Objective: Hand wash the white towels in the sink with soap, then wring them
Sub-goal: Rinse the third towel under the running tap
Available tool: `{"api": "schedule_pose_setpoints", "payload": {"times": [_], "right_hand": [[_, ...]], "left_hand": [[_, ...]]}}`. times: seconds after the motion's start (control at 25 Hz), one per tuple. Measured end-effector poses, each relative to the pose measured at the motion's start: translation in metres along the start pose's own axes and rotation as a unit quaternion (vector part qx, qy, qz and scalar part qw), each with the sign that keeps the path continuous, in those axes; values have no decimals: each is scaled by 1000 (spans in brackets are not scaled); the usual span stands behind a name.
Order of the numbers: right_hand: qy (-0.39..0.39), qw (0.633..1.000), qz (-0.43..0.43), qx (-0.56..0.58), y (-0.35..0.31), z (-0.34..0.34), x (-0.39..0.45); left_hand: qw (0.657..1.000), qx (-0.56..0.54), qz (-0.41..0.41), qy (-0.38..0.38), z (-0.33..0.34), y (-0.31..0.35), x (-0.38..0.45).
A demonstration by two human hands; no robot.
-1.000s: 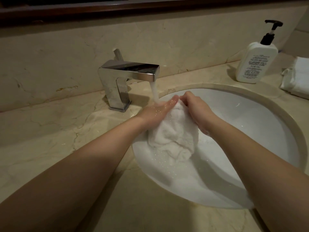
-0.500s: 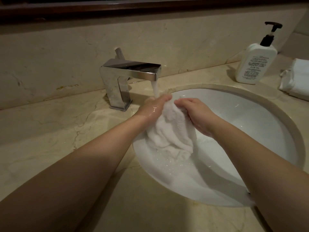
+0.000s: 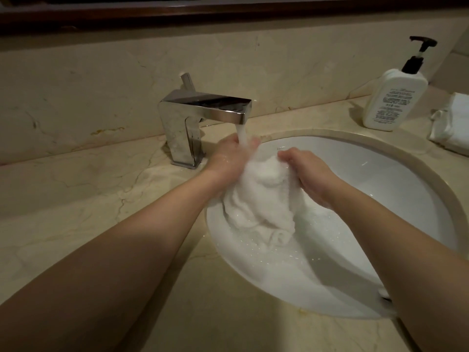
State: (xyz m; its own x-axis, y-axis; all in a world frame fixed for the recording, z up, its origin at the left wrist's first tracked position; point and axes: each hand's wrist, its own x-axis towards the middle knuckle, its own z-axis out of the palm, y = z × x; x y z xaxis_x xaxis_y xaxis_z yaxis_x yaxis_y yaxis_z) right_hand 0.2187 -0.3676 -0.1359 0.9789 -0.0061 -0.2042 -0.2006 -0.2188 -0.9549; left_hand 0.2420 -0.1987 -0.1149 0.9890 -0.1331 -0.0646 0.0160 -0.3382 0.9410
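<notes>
Both hands grip the towel (image 3: pixel 264 196) between them: left hand (image 3: pixel 232 158) under the tap's (image 3: pixel 203 115) stream, right hand (image 3: pixel 308 174) bunching its top. It hangs lengthwise toward the person into the sink (image 3: pixel 380 189).

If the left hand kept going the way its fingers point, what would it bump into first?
Probably the stream of water already hitting the left hand, then the beige marble wall behind; depth is unclear.
</notes>
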Motion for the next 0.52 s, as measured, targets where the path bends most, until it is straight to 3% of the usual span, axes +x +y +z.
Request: {"api": "schedule_pose_setpoints", "payload": {"times": [0.12,0.24,0.32,0.44,0.52], "right_hand": [[-31,994,-45,90,-10,11,-2],[-48,985,-40,159,-13,14,0],[-36,996,-20,80,-8,10,4],[-19,983,13,-184,2,3,4],[4,990,-2,-141,0,5,0]], "left_hand": [[992,62,-29,-106,4,-3,-9],[991,45,-23,-122,0,-7,-7],[994,-54,-62,-70,-2,-9,-3],[977,-197,-84,8,0,-9,4],[985,-152,-72,33,0,-9,7]]}}
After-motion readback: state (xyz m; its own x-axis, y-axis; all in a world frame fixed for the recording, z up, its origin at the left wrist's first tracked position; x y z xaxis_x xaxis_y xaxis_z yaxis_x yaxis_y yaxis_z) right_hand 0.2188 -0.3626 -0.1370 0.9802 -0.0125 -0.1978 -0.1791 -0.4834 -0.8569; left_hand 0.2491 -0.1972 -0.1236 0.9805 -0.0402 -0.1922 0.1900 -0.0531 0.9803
